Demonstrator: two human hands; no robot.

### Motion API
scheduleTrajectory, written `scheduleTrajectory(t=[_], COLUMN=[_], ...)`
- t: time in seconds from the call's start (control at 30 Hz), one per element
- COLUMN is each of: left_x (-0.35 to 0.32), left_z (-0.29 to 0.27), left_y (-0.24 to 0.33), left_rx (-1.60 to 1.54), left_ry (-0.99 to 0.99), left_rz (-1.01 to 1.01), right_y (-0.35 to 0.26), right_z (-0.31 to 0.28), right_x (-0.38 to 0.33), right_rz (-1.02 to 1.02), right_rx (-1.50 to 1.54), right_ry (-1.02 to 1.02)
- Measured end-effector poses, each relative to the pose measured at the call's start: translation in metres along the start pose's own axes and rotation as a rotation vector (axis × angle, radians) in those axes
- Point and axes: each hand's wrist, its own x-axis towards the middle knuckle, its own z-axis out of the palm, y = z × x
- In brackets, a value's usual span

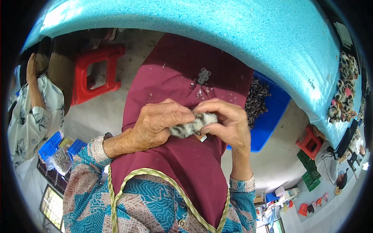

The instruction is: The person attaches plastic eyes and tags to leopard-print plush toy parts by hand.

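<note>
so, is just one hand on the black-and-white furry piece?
No, the left hand and the right hand both hold the furry piece, over the maroon apron.

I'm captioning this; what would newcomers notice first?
First, probably the bright turquoise tabletop sweeping across the top. Then the centre, where the left hand and right hand grip a mottled plush piece above a maroon apron. A red stool at upper left and a blue bin right of centre also stand out.
</note>
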Motion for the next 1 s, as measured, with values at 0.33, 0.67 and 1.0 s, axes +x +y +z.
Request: scheduleTrajectory(t=[0.33, 0.67, 1.0], left_x=[0.0, -0.008, -0.017], left_z=[-0.023, -0.027, -0.021], left_y=[0.017, 0.014, 0.011], left_rx=[0.161, 0.288, 0.211], left_ry=[-0.04, -0.017, 0.128], left_rz=[0.396, 0.65, 0.554], right_y=[-0.019, -0.025, -0.023], right_z=[0.041, 0.053, 0.063], right_x=[-0.012, -0.017, -0.023], right_rz=[-0.394, -0.473, -0.336], right_rx=[-0.141, -0.232, -0.111], right_ry=[0.237, 0.247, 0.166])
